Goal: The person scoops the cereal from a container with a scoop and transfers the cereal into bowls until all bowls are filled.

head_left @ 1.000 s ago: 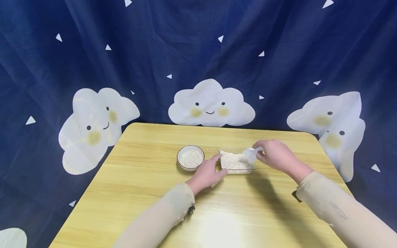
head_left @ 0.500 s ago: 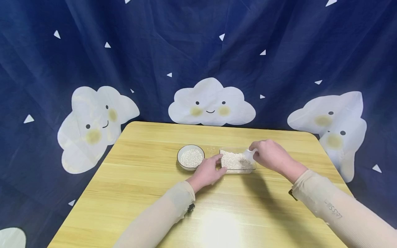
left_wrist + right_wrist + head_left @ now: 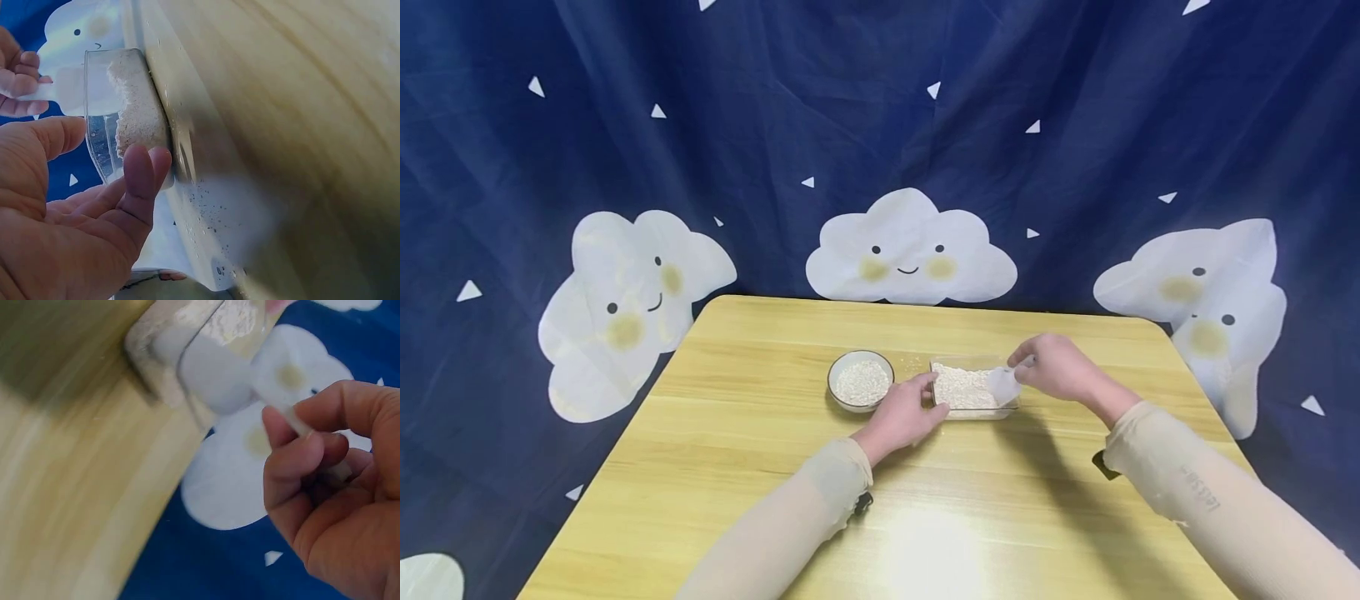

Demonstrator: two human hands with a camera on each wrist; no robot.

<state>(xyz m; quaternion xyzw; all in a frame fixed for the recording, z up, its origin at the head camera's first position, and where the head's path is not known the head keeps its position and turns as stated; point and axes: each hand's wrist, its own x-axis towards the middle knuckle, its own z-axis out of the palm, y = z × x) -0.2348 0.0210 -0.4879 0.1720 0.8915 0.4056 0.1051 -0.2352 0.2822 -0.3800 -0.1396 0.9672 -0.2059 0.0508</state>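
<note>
A clear rectangular container (image 3: 958, 387) of pale oat-like flakes stands on the table. My left hand (image 3: 900, 417) steadies its left end, thumb and fingers spread about the corners; the left wrist view shows fingertips (image 3: 139, 159) against its wall. My right hand (image 3: 1058, 367) pinches the thin handle of a translucent white scoop (image 3: 1003, 385) at the container's right end. In the right wrist view, the blurred scoop (image 3: 219, 378) overlaps the rim, and its handle runs between thumb and fingers. Left of the container, beside my left hand, sits a dark-rimmed white bowl (image 3: 860, 383) with similar flakes.
A light wooden table (image 3: 760, 467) carries everything. Some loose flakes (image 3: 912, 364) lie scattered between bowl and container. Behind the table's far edge hangs a dark blue curtain (image 3: 880, 100) with clouds.
My right hand dipped slightly left with the scoop, then the scoop turned so its broad face shows at the container's right end. My left hand stays at the container's left end.
</note>
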